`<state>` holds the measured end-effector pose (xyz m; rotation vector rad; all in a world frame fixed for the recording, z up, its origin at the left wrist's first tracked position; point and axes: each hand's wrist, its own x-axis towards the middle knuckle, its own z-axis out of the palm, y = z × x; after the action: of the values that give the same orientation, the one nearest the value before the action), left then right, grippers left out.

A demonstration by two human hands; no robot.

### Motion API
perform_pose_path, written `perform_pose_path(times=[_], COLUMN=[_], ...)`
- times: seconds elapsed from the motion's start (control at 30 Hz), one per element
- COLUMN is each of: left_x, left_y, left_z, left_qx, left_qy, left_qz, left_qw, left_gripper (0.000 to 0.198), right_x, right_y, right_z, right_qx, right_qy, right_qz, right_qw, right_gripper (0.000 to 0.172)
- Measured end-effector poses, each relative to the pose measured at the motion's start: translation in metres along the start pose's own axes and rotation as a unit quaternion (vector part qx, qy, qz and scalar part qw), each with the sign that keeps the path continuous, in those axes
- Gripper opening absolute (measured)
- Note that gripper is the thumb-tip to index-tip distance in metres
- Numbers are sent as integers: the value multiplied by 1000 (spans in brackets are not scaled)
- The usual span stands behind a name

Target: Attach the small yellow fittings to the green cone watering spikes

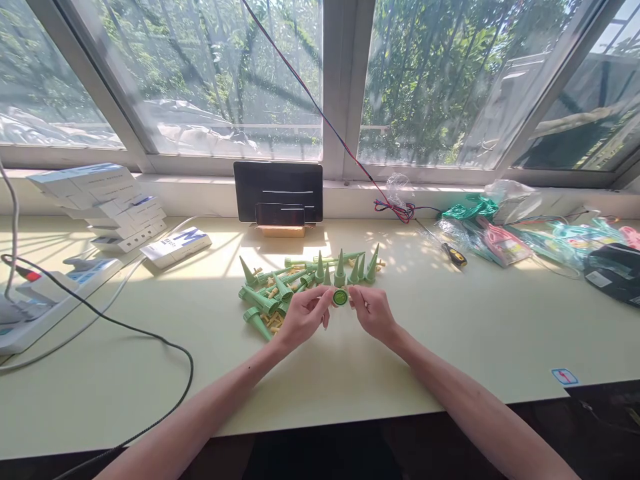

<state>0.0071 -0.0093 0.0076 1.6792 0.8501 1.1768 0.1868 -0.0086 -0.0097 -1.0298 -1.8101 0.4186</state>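
Between my two hands is a green plant watering spike (340,297), its round end facing me. My left hand (306,312) pinches it from the left with thumb and fingers. On the other side, my right hand (373,312) has its fingertips closed at the spike's right rim; the far side of the grip is hidden. Just beyond lies a pile of green spikes (263,301), some on their sides. Several more cone-shaped spikes (341,267) stand point up at the right of the pile. Small yellowish valve pieces (274,321) are scattered among them.
A tablet (279,190) and a phone lean on a wooden stand (283,231). White boxes (107,200) and a power strip (60,300) are at left, with a black cable (165,341) crossing the table. A screwdriver (454,254) and bagged cords (500,240) lie at right.
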Motion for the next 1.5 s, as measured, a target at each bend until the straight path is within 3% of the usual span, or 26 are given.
perform_pose_path(times=[0.23,0.5,0.73,0.87,1.0,1.23,1.5], left_x=[-1,-1,0,1,1,2,4], left_y=[2,-8,-5,-3,-3,-13,-13], left_z=[-2,-6,-3,-3,-4,-5,-5], left_qx=[47,86,33,36,77,106,220], left_qy=[-21,-42,-10,3,-11,-2,21], left_qz=[66,175,48,32,72,159,282], left_qw=[996,980,998,999,994,982,934], left_gripper=[31,29,37,27,20,20,28], right_x=[2,3,1,-1,-2,-1,-2], right_y=[-3,-1,-1,-2,-1,-3,-1], right_z=[-1,-1,0,1,2,2,5], right_qx=[58,87,47,5,0,36,114], right_qy=[12,27,37,30,27,14,4], right_qz=[49,55,12,-53,-64,-16,65], right_qw=[997,994,998,998,998,999,991], right_gripper=[55,54,50,47,47,50,53])
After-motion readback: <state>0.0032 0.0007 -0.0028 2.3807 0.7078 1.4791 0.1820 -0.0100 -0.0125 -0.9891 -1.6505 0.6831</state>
